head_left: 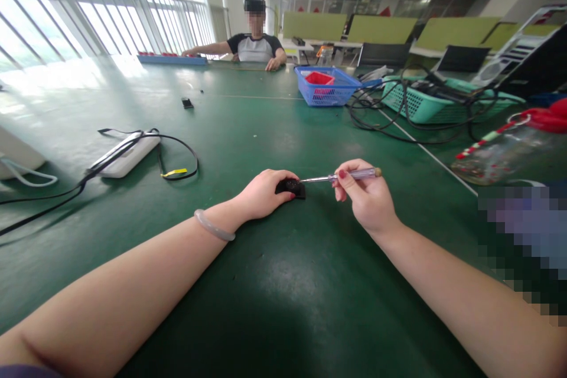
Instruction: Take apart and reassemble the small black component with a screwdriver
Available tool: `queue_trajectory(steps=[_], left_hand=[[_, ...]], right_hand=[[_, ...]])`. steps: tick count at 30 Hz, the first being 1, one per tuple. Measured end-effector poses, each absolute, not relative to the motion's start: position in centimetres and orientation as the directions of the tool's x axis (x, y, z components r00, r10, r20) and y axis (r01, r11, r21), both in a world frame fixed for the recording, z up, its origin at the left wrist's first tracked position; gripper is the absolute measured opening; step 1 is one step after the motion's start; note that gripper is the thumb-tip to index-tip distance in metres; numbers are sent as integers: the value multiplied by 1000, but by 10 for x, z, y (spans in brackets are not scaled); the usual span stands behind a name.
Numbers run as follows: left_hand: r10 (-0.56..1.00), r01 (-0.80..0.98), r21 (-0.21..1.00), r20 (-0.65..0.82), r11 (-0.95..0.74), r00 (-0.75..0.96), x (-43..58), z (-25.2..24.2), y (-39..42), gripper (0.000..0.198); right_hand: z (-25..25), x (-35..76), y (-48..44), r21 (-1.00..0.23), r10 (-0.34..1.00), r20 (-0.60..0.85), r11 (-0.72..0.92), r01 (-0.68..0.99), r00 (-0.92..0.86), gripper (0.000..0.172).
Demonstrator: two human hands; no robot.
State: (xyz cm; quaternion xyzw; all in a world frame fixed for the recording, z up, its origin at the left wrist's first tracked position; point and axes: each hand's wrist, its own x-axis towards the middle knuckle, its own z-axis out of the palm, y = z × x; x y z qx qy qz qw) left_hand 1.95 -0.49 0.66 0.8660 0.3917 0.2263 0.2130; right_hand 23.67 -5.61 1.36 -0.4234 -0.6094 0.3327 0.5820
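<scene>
My left hand (262,194) is closed over a small black device (293,188) and holds it down on the green table (274,295). My right hand (364,192) pinches a slim screwdriver with a clear purple handle (349,175). Its metal tip points left and touches the top of the black device. A pale bangle sits on my left wrist.
A white power strip with black cables (126,153) lies to the left. A blue basket (326,86) and a teal basket with cables (425,100) stand at the back right. A clear bag (500,153) lies at the right. A person (254,47) sits across the table.
</scene>
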Motion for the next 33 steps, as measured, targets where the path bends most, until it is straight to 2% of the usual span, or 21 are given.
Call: queue_trajectory(steps=[33], left_hand=[[777,591,540,216,-599,591,19,6,-5,34]], right_hand=[[19,233,-59,-907,904,413,400,129,106,30]])
